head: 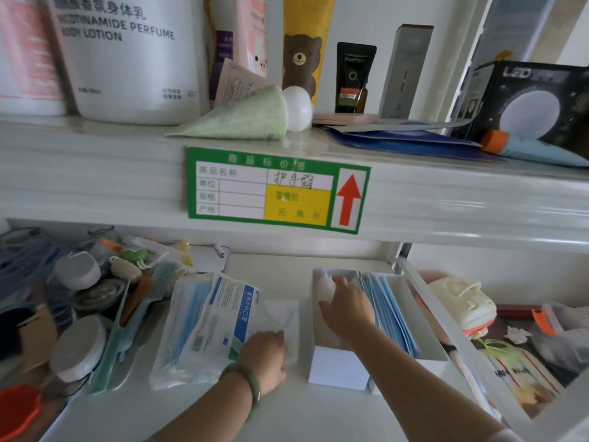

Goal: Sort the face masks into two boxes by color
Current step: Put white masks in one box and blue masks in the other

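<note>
Trouble looked likeliest at the white open-topped box (338, 365): the right hand (347, 309), fingers spread, pressed white masks (325, 283) down beside the blue pleated masks (390, 314). Left of it, the left hand (264, 354) pinched a loose white mask (282, 314) whose loops might snag.

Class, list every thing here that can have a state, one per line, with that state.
Left hand: holds the white mask's near edge.
White mask: flat on the shelf, not yet boxed.
Right hand: inside the left box, fingers spread on the white stack.
Left box: open, part filled.
Right box: open, blue masks standing on edge.
Pack: lying flat, not yet boxed.
</note>
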